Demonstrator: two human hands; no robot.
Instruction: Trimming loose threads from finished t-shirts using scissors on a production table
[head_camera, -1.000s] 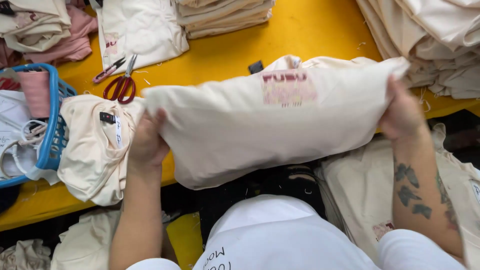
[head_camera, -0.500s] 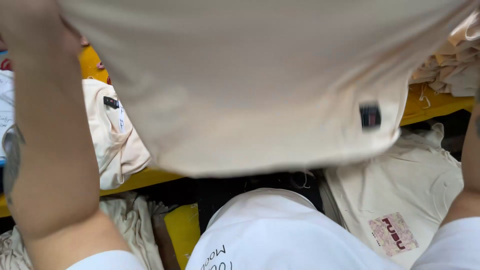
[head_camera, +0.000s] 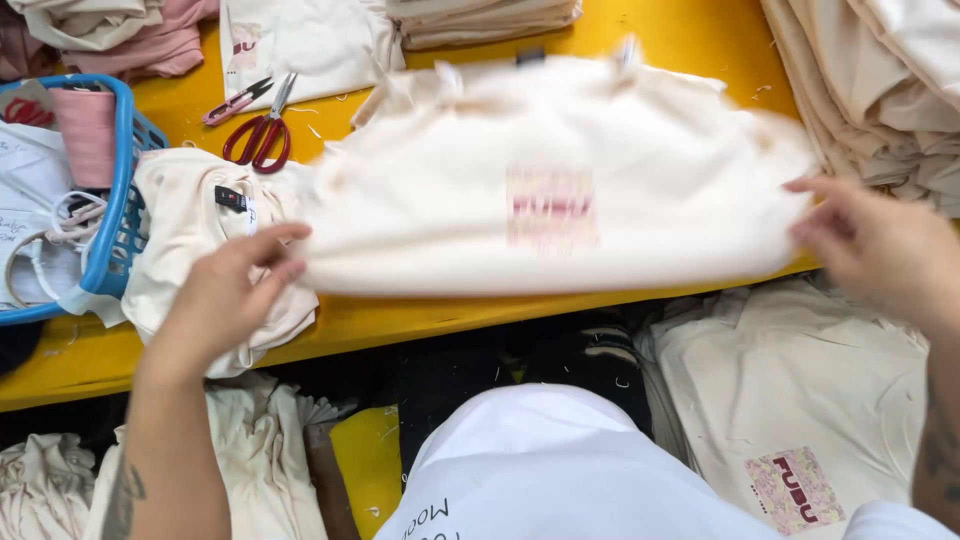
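Garment flipped and dropped onto the desk

The cream garment (head_camera: 550, 180), half a second ago lifted over the camera, now lies motion-blurred on the yellow desk (head_camera: 690, 30), print up. Left hand (head_camera: 225, 295) and right hand (head_camera: 870, 245) hover at its edges, fingers apart, released.

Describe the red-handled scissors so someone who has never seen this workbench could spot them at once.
Start at the yellow table and go to its far left part, just right of the blue basket. The red-handled scissors lie flat there, blades pointing away from the person. Beside them lie small pink snips, but only the scissors have big dark red loop handles.
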